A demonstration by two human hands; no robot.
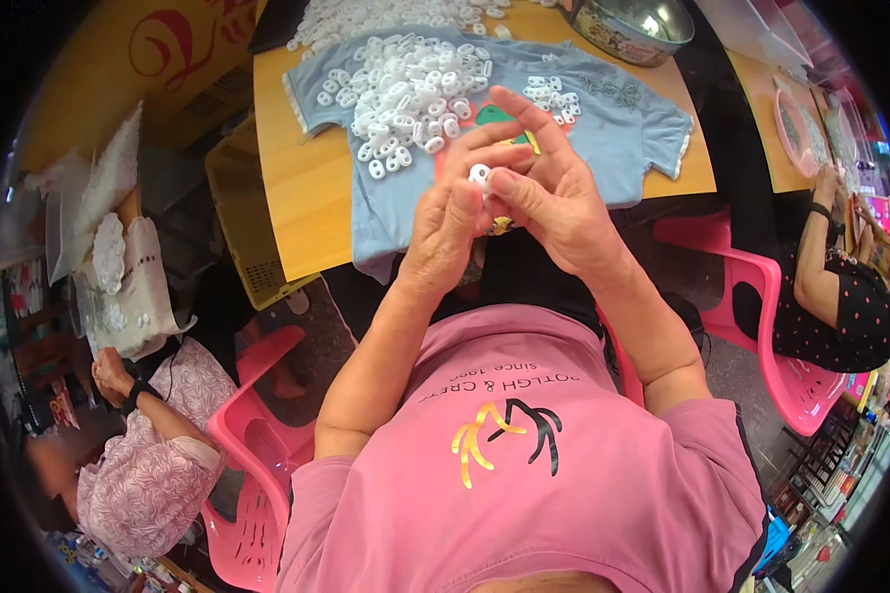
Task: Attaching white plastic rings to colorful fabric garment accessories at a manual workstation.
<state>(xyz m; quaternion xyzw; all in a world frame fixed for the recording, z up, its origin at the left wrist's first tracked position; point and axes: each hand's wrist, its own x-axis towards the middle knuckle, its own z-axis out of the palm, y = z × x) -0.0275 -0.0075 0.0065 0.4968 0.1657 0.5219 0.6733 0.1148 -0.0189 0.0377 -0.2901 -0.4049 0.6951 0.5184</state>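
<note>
Close together over the front of the table, my two hands meet at one small white plastic piece with holes (480, 175). My left hand (443, 222) pinches it between thumb and fingers. The thumb of my right hand (569, 203) presses at its right side, while some of that hand's fingers reach out past it. Beneath lies a light blue T-shirt (371, 212) spread on the table, its coloured print partly hidden by my hands. A heap of similar white pieces (405, 94) sits on the shirt, and a smaller cluster (554, 99) lies to the right.
More white pieces (366, 20) are piled at the far side of the wooden table (297, 217). A round tin (631, 30) stands at the far right. A yellow crate (252, 227) is on the left. People sit on both sides by pink chairs (252, 474).
</note>
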